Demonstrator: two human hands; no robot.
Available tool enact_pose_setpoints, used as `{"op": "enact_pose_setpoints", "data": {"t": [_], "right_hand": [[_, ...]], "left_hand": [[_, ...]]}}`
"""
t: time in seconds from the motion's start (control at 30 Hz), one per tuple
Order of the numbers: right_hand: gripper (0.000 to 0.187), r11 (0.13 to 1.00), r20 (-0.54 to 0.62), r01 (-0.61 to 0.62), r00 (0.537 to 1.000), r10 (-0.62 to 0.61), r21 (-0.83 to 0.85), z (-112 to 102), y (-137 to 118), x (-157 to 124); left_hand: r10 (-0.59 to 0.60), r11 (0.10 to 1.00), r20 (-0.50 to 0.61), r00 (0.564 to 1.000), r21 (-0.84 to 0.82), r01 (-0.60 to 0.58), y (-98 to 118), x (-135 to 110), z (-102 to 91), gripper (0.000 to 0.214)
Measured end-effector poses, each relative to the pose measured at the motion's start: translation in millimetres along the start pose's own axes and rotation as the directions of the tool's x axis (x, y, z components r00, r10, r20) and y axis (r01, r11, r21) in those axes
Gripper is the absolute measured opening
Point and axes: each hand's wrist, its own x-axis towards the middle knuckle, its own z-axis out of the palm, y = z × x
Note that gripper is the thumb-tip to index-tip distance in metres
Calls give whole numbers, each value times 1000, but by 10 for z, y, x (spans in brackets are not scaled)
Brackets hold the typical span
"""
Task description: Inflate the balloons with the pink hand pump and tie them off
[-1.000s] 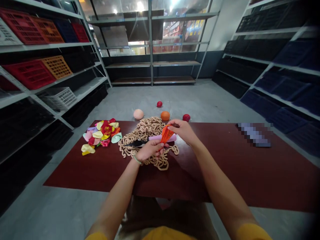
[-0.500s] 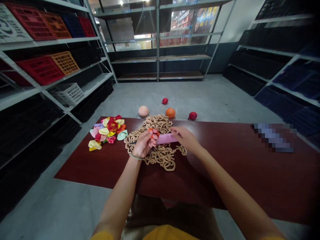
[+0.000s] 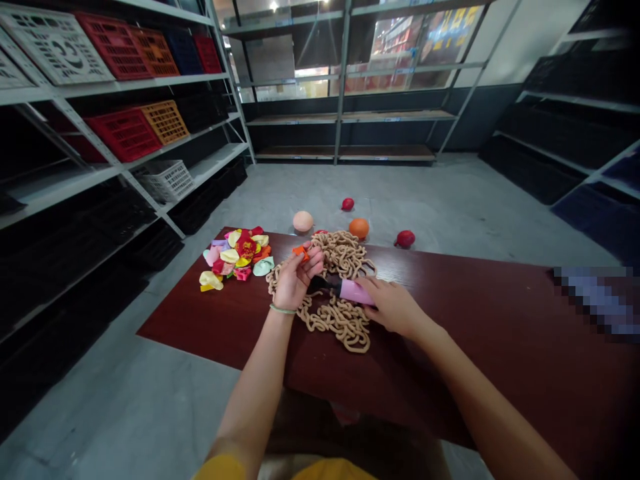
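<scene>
My left hand [image 3: 296,275] is turned partly palm up over the beige chain, with a limp orange balloon [image 3: 301,253] between thumb and fingers. My right hand [image 3: 395,305] grips the right end of a pink hand pump [image 3: 356,292]. The pump's black nozzle end [image 3: 323,285] points left, close beside my left palm; whether it touches the palm I cannot tell. Under both hands lies a tangled heap of beige chain [image 3: 345,323]. A pile of flat, multicoloured balloons [image 3: 240,255] rests on the dark red table [image 3: 225,327], left of my hands.
Beyond the table, a peach balloon [image 3: 303,221], an orange ball-like balloon [image 3: 359,229] and small red balloons [image 3: 405,239] lie on the grey floor [image 3: 430,187]. Shelving with crates [image 3: 125,133] stands left. A blurred-out object [image 3: 600,303] sits at the table's right.
My right hand has closed round the pink pump's end, where its fingers were looser before. The black nozzle now shows. My left hand has opened somewhat around the orange balloon. The view has turned left.
</scene>
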Motion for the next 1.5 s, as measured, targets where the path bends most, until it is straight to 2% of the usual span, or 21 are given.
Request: {"op": "enact_pose_setpoints", "data": {"t": [0.13, 0.2, 0.27, 0.33, 0.5, 0.63, 0.8, 0.97, 1.13, 1.37, 1.5], "right_hand": [[52, 999, -65, -49, 997, 48, -2, -55, 94, -89], [59, 998, -105, -51, 993, 54, 23, -96, 156, -123], [64, 998, -132, -33, 990, 39, 45, -139, 186, -144], [67, 999, -143, 3, 990, 4, 48, -167, 167, -149], [65, 997, -152, 73, 986, -72, 3, -139, 7, -129], [63, 997, -157, 76, 984, -80, -32, -97, -65, -116], [63, 997, -165, 56, 984, -63, -47, -102, -86, -111], [64, 998, -170, 51, 984, -55, -29, -111, -103, -110], [65, 1000, -170, 25, 985, -27, -12, -91, -129, -111], [68, 998, -204, 20, 979, -7, 63, 18, -144, -82], [58, 990, -239, -1, 970, 34, 138, 69, -154, -73]], "left_hand": [[180, 982, -120, 976, 71, -173, 50, 52, -70, 31], [275, 960, -148, 950, 94, -263, 61, 76, -107, 32], [319, 947, -158, 934, 79, -310, 62, 92, -136, 30], [293, 955, -179, 939, 16, -295, 57, 99, -148, 27], [103, 961, -264, 959, -221, -164, 51, 85, -92, 16], [54, 928, -268, 962, -343, -148, 47, 72, -24, 8], [101, 927, -248, 963, -329, -182, -3, 79, -2, 7], [189, 939, -227, 955, -243, -243, -62, 80, 16, 17], [200, 953, -209, 957, -187, -240, -96, 64, 70, 24], [198, 951, -141, 970, -214, -225, -271, -4, 265, 14], [198, 938, -99, 975, -271, -218, -326, -97, 415, 22]]}}
